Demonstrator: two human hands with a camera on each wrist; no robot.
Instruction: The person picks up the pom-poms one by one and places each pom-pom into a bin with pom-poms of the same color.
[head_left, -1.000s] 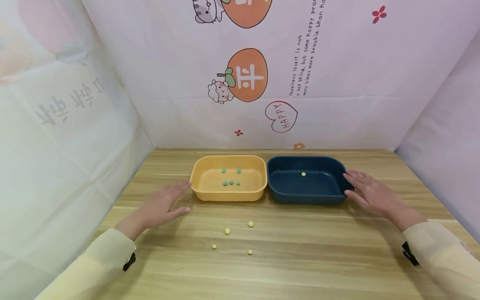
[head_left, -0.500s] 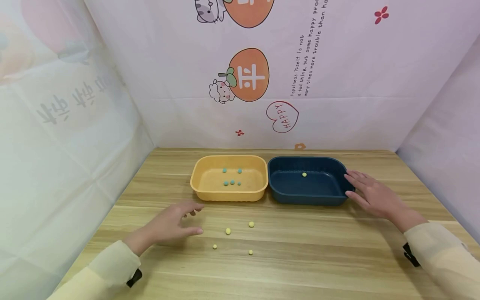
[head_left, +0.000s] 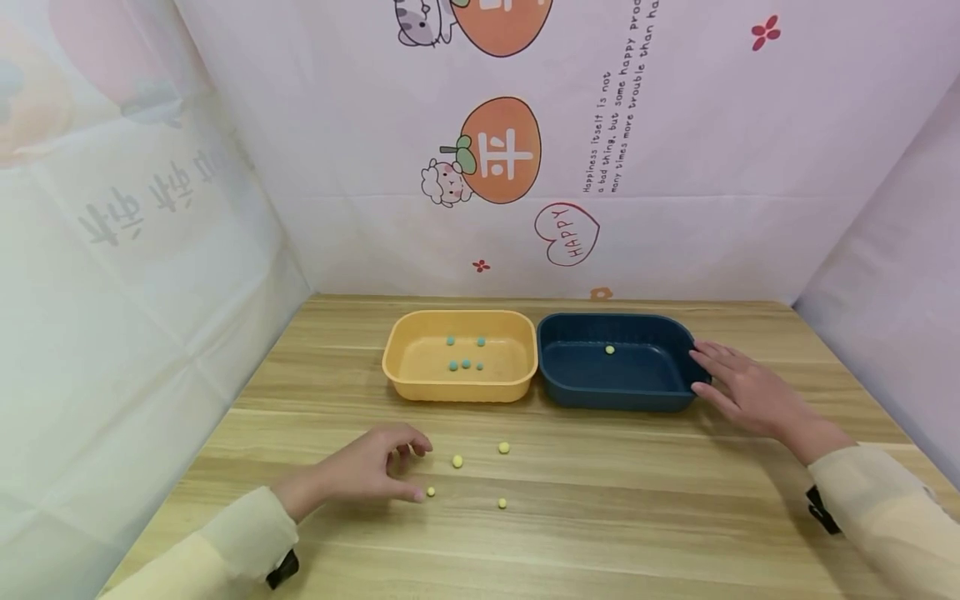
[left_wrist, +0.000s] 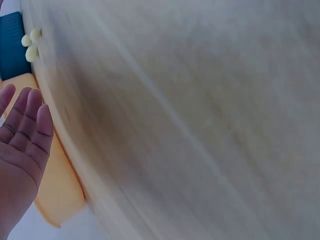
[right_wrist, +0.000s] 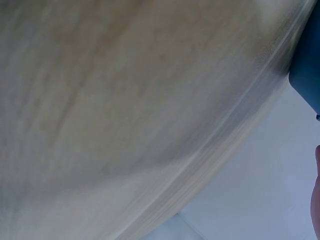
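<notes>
In the head view my left hand (head_left: 367, 467) hovers low over the table, palm turned inward, thumb and bent fingers spread apart around nothing. Its thumb tip is right beside a small yellow ball (head_left: 431, 492); whether they touch I cannot tell. Other yellow balls lie to its right, among them a larger one (head_left: 457, 461) near the fingertips. My right hand (head_left: 750, 396) rests with extended fingers at the right end of the dark blue tray (head_left: 630, 400), which has one yellow ball (head_left: 610, 350) inside. Several teal balls (head_left: 453, 366) lie in the yellow tray (head_left: 461, 392).
Both trays stand side by side toward the back of the wooden table (head_left: 600, 525). A printed cloth (head_left: 675, 233) hangs behind them, and white cloth walls close off both sides. The left wrist view shows the yellow tray (left_wrist: 62, 190) beyond the hand.
My left hand has left the yellow tray's left end and moved down and right to the yellow balls, its fingers bending more. The right hand stays at the blue tray.
</notes>
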